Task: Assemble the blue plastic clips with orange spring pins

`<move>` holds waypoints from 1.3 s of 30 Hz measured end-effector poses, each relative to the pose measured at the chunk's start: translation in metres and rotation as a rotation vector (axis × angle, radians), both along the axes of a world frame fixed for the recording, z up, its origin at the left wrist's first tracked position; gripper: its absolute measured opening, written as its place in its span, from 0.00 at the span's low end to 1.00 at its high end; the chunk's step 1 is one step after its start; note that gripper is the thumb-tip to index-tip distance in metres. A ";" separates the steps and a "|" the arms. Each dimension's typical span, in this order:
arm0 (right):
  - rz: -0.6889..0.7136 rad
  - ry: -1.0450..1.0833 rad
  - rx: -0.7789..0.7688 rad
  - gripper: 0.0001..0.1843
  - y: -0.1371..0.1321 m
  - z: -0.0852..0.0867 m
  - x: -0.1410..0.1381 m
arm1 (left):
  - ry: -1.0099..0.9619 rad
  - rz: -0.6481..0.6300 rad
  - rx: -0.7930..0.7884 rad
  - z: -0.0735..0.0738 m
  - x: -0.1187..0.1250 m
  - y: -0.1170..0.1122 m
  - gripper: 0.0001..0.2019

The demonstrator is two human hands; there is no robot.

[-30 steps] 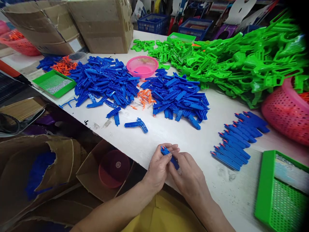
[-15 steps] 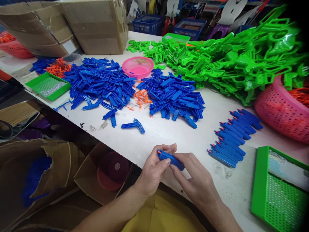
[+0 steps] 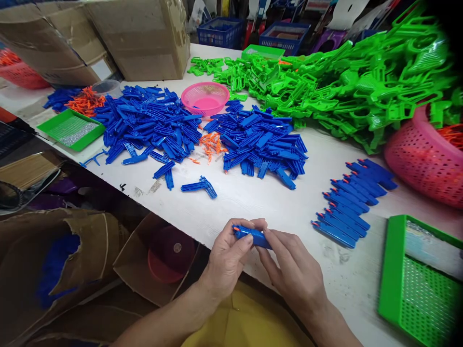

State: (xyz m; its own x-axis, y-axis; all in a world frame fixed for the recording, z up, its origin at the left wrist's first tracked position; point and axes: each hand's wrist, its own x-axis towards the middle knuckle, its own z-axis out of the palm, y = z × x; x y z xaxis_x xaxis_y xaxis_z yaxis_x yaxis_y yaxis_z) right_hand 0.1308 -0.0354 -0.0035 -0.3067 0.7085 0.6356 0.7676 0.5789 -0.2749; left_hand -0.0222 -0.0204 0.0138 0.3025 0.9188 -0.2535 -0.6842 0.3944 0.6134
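Both my hands grip one blue plastic piece (image 3: pixel 253 235) with an orange tip, held just above the near edge of the white table (image 3: pixel 253 197). My left hand (image 3: pixel 227 258) pinches its left end and my right hand (image 3: pixel 294 274) closes on its right end. A neat row of assembled blue pieces (image 3: pixel 352 202) with orange tips lies to the right of my hands. Two heaps of loose blue parts (image 3: pixel 260 140) lie further back, with small orange pins (image 3: pixel 212 143) and springs between them.
A tangled mass of green plastic parts (image 3: pixel 354 91) fills the far right. Pink baskets (image 3: pixel 205 97) (image 3: pixel 423 159), green trays (image 3: pixel 419 284) (image 3: pixel 71 127) and cardboard boxes (image 3: pixel 144 38) stand around. Open boxes (image 3: pixel 159 255) sit below the table's near edge.
The blue piece has turned from pointing down-right to lying nearly level between my hands, and my right hand has slid along to its right end.
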 end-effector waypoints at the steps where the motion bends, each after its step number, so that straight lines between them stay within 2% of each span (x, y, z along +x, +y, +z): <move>1: -0.002 0.005 0.010 0.36 0.000 -0.001 0.000 | -0.005 -0.002 -0.001 0.001 0.001 0.000 0.07; 6: 0.000 -0.005 0.017 0.38 0.001 -0.002 0.002 | -0.030 -0.003 -0.002 0.003 0.003 0.001 0.07; 9: -0.004 0.028 -0.018 0.34 0.001 0.000 0.003 | -0.015 0.000 0.010 0.001 0.002 0.002 0.08; 14: -0.012 0.173 -0.204 0.25 -0.002 0.000 0.005 | 0.102 0.005 0.082 -0.006 0.001 0.000 0.11; 18: -0.025 0.260 -0.255 0.21 -0.004 0.000 0.005 | 0.093 -0.003 0.083 -0.010 0.000 -0.002 0.12; 22: -0.041 0.442 -0.529 0.10 -0.001 0.011 0.007 | 0.104 -0.082 0.104 -0.008 -0.005 0.000 0.18; 25: 0.006 0.487 -0.653 0.07 0.001 0.019 0.012 | 0.215 -0.148 0.140 -0.007 -0.012 0.003 0.17; 28: 0.001 0.465 -0.620 0.06 0.001 0.020 0.018 | 0.402 -0.134 0.189 -0.008 -0.016 0.004 0.11; 34: -0.015 0.443 -0.684 0.07 -0.003 0.013 0.020 | 0.714 -0.112 0.295 -0.017 -0.020 0.001 0.12; 39: -0.038 0.476 -0.699 0.08 -0.005 0.013 0.016 | 0.734 -0.137 0.296 -0.017 -0.022 0.002 0.13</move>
